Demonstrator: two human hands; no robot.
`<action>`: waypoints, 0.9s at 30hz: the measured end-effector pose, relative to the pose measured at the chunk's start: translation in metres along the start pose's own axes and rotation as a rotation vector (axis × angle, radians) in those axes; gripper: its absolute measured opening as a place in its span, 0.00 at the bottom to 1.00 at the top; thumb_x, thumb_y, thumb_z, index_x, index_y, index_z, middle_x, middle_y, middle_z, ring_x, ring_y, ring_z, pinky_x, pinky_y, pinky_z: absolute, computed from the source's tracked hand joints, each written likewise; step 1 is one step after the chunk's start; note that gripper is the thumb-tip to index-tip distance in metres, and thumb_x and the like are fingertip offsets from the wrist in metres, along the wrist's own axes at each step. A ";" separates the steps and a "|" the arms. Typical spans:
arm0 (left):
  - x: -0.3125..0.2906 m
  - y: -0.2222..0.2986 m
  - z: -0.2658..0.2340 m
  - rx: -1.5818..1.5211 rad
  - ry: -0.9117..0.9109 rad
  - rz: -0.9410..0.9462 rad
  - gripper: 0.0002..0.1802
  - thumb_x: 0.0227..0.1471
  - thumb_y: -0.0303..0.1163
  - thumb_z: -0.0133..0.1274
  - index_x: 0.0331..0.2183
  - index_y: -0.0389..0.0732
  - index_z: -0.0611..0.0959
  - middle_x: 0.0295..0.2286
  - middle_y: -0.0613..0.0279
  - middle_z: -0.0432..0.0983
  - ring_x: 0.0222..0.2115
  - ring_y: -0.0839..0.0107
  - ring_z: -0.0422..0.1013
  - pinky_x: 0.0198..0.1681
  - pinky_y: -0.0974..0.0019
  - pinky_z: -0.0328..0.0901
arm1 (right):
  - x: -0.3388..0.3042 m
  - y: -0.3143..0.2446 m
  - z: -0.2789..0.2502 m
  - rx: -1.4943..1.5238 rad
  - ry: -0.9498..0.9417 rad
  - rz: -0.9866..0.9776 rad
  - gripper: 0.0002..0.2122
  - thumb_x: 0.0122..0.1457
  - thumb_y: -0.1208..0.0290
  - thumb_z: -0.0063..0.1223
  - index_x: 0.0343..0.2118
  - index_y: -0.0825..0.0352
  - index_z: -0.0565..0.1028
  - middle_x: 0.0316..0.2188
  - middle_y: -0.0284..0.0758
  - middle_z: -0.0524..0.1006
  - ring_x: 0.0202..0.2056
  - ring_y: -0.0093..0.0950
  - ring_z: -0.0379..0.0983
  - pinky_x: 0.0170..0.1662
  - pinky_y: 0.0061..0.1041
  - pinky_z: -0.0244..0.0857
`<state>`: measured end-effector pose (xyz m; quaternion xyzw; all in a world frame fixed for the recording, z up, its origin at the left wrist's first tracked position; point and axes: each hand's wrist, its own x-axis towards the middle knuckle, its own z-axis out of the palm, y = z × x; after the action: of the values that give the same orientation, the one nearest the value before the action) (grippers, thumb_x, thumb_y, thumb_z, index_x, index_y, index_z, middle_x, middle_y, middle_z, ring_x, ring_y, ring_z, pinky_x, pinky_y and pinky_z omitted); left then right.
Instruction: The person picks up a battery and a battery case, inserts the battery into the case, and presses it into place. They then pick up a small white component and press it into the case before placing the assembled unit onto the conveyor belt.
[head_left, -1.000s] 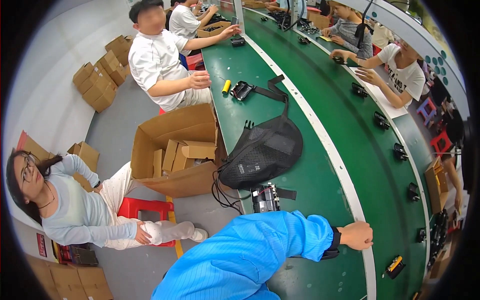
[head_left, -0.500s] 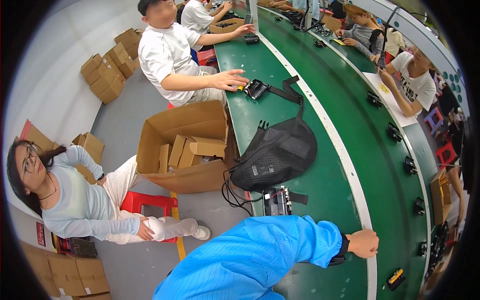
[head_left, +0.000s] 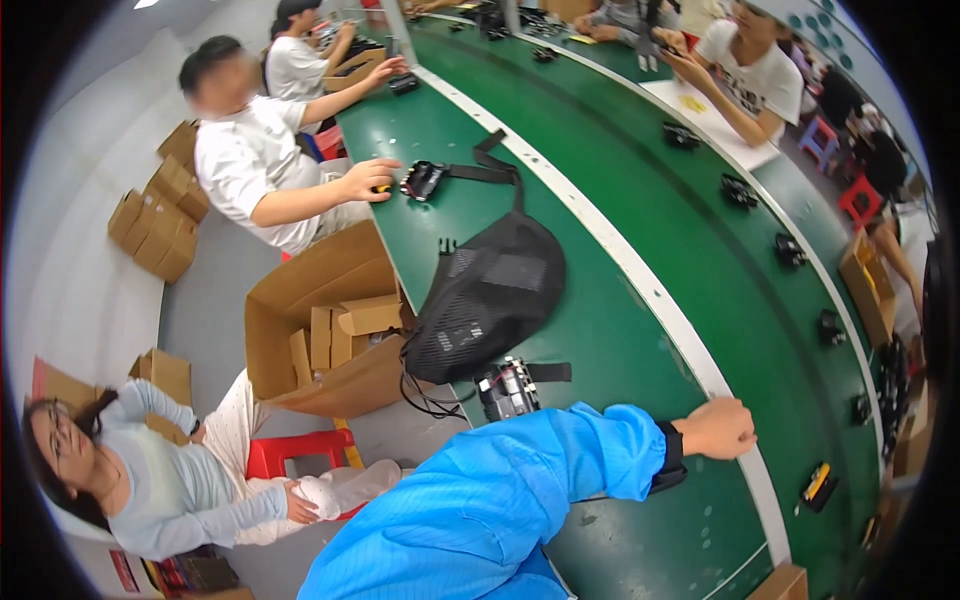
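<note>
Green worktop (head_left: 640, 540) supports a black housing (head_left: 508, 388) just beside the blue sleeve (head_left: 540, 470). Left hand (head_left: 715, 428), fingers curled together, is positioned over the white rail (head_left: 768, 512). Cardboard boxes (head_left: 155, 235) stand on grey floor (head_left: 215, 300).

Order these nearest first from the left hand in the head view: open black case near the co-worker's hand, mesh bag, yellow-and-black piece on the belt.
1. Yellow-and-black piece: right, on the belt.
2. Mesh bag: upper left, on the table.
3. Open black case: beyond the bag, near the co-worker's hand.
</note>
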<state>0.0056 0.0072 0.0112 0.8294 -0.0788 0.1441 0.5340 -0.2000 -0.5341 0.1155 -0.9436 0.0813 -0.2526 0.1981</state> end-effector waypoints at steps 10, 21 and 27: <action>0.011 0.004 -0.010 0.033 -0.012 0.005 0.20 0.50 0.40 0.53 0.14 0.37 0.76 0.14 0.48 0.70 0.17 0.46 0.68 0.23 0.46 0.60 | 0.031 0.068 0.008 0.384 0.341 0.329 0.17 0.66 0.68 0.47 0.53 0.74 0.71 0.49 0.44 0.75 0.46 0.31 0.72 0.52 0.28 0.63; 0.010 0.004 -0.005 0.153 -0.065 -0.068 0.24 0.53 0.42 0.53 0.13 0.37 0.75 0.12 0.49 0.68 0.15 0.49 0.66 0.20 0.51 0.61 | 0.079 -0.202 0.055 1.366 0.305 0.093 0.10 0.70 0.64 0.40 0.39 0.64 0.70 0.15 0.22 0.54 0.15 0.14 0.49 0.19 0.17 0.46; 0.008 -0.006 0.001 0.065 -0.021 -0.030 0.19 0.48 0.39 0.52 0.14 0.38 0.74 0.12 0.50 0.68 0.14 0.50 0.66 0.20 0.50 0.60 | 0.088 -0.290 0.229 1.495 -0.465 0.502 0.08 0.67 0.66 0.46 0.29 0.59 0.66 0.15 0.20 0.55 0.12 0.12 0.47 0.14 0.15 0.42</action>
<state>0.0151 0.0090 0.0080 0.8487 -0.0673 0.1300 0.5082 0.0083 -0.2168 0.0931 -0.5444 0.0573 0.0137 0.8367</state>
